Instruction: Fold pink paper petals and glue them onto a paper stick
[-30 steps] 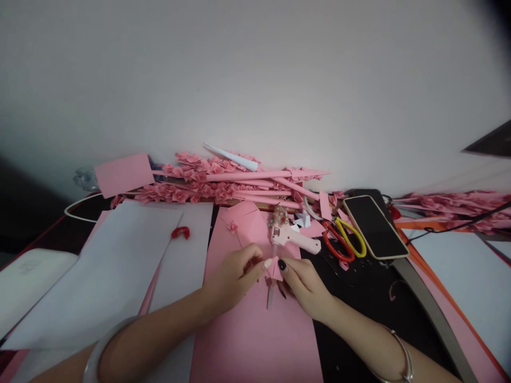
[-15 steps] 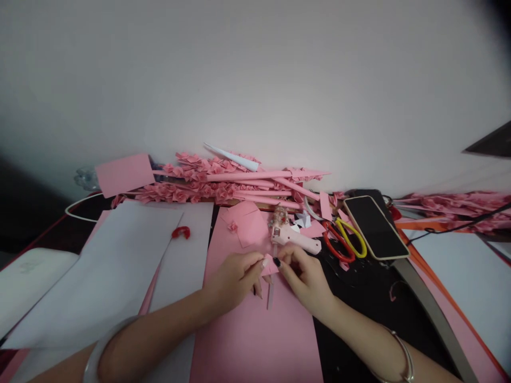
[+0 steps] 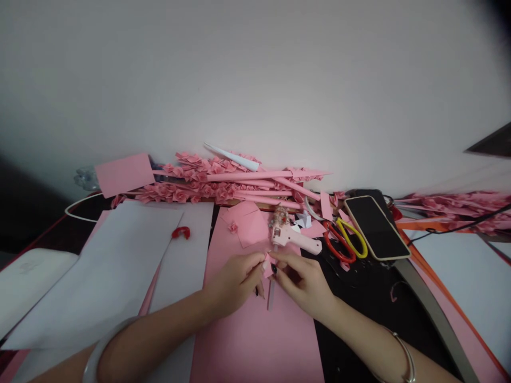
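Between my two hands is a small piece of folded pink paper (image 3: 268, 265). My left hand (image 3: 236, 279) pinches its left side between thumb and fingers. On the right side, my right hand (image 3: 302, 276) grips it with thumb and forefinger. Both hands are over a large pink sheet (image 3: 259, 340), and a narrow strip (image 3: 271, 296) lies below the small paper. Just beyond my fingers rests a pale pink glue gun (image 3: 297, 239). A small pink paper rose (image 3: 232, 227) lies on cut pink paper (image 3: 252, 229) behind my left hand.
Red scissors (image 3: 339, 243) and yellow-handled scissors (image 3: 352, 239) lie right of the glue gun, near a phone (image 3: 377, 227). Pink paper flowers (image 3: 191, 183) line the wall. White sheets (image 3: 115, 255) with a red curved piece (image 3: 181, 232) are at left, more sheets (image 3: 463, 266) at right.
The small pink paper has turned and shifted slightly between my fingertips. My right forefinger has stretched out further along its top edge.
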The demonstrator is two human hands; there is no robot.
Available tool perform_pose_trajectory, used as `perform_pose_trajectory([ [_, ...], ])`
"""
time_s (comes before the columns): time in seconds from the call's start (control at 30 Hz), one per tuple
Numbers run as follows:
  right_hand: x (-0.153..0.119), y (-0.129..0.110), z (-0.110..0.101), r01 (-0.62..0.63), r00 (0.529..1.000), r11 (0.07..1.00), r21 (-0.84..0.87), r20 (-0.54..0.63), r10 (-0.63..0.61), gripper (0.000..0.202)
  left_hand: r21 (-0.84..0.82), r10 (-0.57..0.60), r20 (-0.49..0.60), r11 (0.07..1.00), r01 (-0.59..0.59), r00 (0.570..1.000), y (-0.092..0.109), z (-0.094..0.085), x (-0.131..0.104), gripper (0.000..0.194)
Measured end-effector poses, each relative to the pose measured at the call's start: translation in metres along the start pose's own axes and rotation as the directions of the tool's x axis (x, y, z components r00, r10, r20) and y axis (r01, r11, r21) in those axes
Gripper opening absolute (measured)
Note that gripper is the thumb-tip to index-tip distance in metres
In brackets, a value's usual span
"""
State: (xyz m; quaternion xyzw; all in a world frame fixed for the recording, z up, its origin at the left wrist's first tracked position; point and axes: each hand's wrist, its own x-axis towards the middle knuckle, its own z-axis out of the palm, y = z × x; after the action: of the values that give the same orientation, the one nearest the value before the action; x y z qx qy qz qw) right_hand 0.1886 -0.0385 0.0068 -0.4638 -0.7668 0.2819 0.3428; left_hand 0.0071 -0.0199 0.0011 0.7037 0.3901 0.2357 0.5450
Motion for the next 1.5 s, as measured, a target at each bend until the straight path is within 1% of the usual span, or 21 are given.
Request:
perform_pose_trajectory([
  [0.2,-0.001,0.001,0.001,-0.008,1.000,1.000,0.016,0.003,0.008,0.028,0.047,0.020,-0.013,0.999,-0.020,1.000,0.006,-0.002,-0.001,0.025],
  [0.3,-0.002,0.001,0.002,-0.029,1.000,0.999,0.038,0.001,0.029,0.031,0.068,0.006,0.007,0.998,-0.007,1.000,0.008,-0.003,-0.002,0.024],
  [0.4,-0.002,0.000,0.002,-0.054,0.999,0.996,0.068,-0.004,0.054,0.031,0.075,0.008,0.001,0.997,-0.008,1.000,0.007,-0.003,-0.002,0.023],
  [0.6,-0.002,-0.002,0.000,-0.109,0.994,0.984,0.141,0.020,0.107,0.027,0.104,0.027,-0.009,0.994,-0.026,1.000,0.006,-0.002,-0.001,0.024],
  [0.73,-0.001,0.000,0.003,-0.140,0.989,0.976,0.167,-0.018,0.145,0.024,0.130,0.042,0.005,0.991,-0.042,0.999,0.007,-0.002,-0.001,0.023],
  [0.83,0.001,0.001,0.004,-0.137,0.987,0.974,0.180,-0.058,0.150,0.024,0.149,0.062,-0.018,0.987,-0.059,0.998,0.005,-0.001,-0.001,0.021],
  [0.9,0.002,0.001,0.002,-0.098,0.987,0.982,0.160,-0.109,0.116,0.024,0.107,0.047,-0.026,0.993,-0.044,0.999,0.001,0.000,0.000,0.020],
  [1.0,0.004,0.000,-0.001,-0.029,0.987,0.986,0.164,-0.152,0.054,0.026,-0.022,-0.003,-0.024,1.000,0.002,1.000,-0.002,0.001,0.002,0.018],
  [1.07,0.005,0.000,-0.002,-0.009,0.987,0.981,0.193,-0.157,0.040,0.026,-0.115,-0.039,-0.017,0.993,0.037,0.999,-0.002,0.002,0.003,0.017],
  [1.17,0.005,0.001,-0.002,-0.010,0.991,0.972,0.237,-0.129,0.042,0.024,-0.210,-0.082,-0.001,0.974,0.080,0.997,0.001,0.001,0.004,0.018],
  [1.3,0.005,0.000,-0.001,-0.027,0.993,0.970,0.241,-0.101,0.053,0.027,-0.237,-0.100,0.002,0.966,0.098,0.995,0.002,0.000,0.005,0.019],
  [1.4,0.005,0.000,-0.001,-0.040,0.992,0.973,0.228,-0.108,0.066,0.030,-0.216,-0.083,-0.013,0.973,0.078,0.996,0.000,0.001,0.005,0.019],
  [1.5,0.005,0.001,-0.002,-0.048,0.991,0.969,0.241,-0.110,0.076,0.027,-0.194,-0.069,-0.016,0.979,0.065,0.997,-0.002,0.001,0.004,0.020],
])
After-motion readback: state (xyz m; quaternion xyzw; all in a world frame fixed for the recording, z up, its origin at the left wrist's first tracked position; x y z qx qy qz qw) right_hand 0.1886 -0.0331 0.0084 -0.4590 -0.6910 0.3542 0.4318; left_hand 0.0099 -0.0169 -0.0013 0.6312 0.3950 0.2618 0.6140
